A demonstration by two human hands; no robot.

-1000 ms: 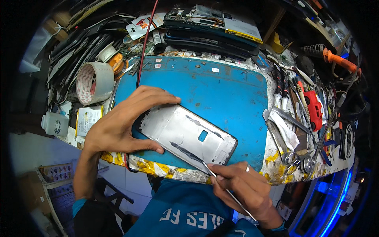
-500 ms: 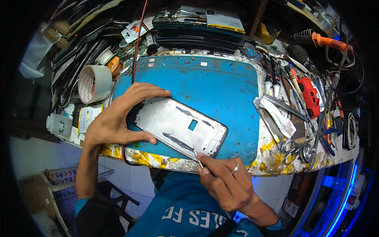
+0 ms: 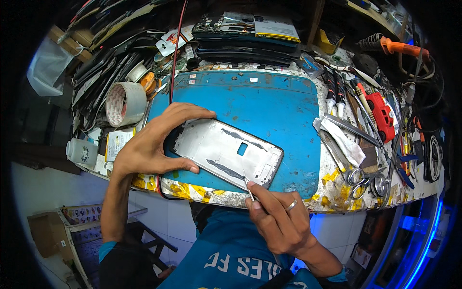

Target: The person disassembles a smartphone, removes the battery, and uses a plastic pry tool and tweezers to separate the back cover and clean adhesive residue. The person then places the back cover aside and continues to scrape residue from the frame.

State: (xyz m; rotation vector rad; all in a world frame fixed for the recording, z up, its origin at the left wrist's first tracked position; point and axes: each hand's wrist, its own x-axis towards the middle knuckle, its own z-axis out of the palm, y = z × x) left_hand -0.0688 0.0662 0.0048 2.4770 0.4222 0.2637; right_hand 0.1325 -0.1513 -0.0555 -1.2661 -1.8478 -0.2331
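Observation:
A phone's metal mid-frame (image 3: 207, 139), silver inside with a dark rim and a small rectangular opening, lies aslant on a blue work mat (image 3: 260, 103). My left hand (image 3: 144, 149) grips its left end, thumb on the near edge and fingers at the far edge. Two black adhesive strips run along the frame; the nearer strip (image 3: 225, 169) is ragged. Pinched in my right hand (image 3: 281, 219) is a thin pointed metal tool (image 3: 249, 189), its tip by the right end of that strip. Whether the tip touches the strip, I cannot tell.
Scissors (image 3: 357, 178), tweezers, screwdrivers and a red toy car (image 3: 381, 115) crowd the right side. On the left are a tape roll (image 3: 126, 104), a white bottle (image 3: 82, 151) and stacked phone parts. A pile of devices (image 3: 248, 41) stands behind the mat.
The whole view has shifted slightly, so everything appears a little farther right. Both hands keep their holds, and the tool stays by the near strip's right end.

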